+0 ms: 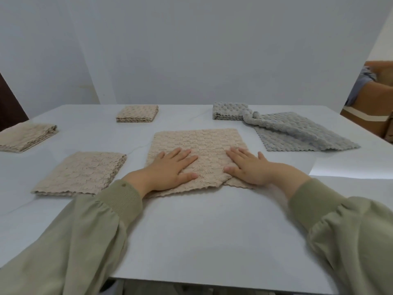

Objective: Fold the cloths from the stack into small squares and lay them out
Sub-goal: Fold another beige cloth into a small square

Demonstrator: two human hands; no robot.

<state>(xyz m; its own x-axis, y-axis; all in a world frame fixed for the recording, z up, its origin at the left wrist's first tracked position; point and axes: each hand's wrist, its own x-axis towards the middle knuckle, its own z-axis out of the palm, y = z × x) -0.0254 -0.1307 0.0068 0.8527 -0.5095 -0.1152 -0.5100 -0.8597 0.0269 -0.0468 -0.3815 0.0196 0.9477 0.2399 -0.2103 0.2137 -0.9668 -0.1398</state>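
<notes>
Both hands were flat, palms down, on the beige waffle-textured cloth [197, 145] lying mid white tabletop [202, 231]: left hand [170, 169] on its near-left part, right hand [248, 167] on its near-right part. Fingers were straight and spread, nothing pinched or gripped. The cloth looked folded once, judging by the doubled scalloped edge nearest the person. That edge had a step in it between the thumbs, so the layers weren't lined up. Finished pieces sat apart from it: near-left folded beige square [83, 173] just beside the working cloth, far-left folded beige square [25, 136] at the table edge, back folded beige square [137, 113]. A grey folded square [228, 110] sat back right, with a loose grey textured cloth [297, 133] touching it and spread toward the right (probably the rest of the stack, can't confirm). Risks from here: pressing the crease with that stepped edge would lock in a crooked square. The plush fabric would likely spring open once the palms lifted. Sliding the palms outward could drag the top layer and skew it further. The next fold needs a corner pinch, and catching only one layer would undo the first fold.
</notes>
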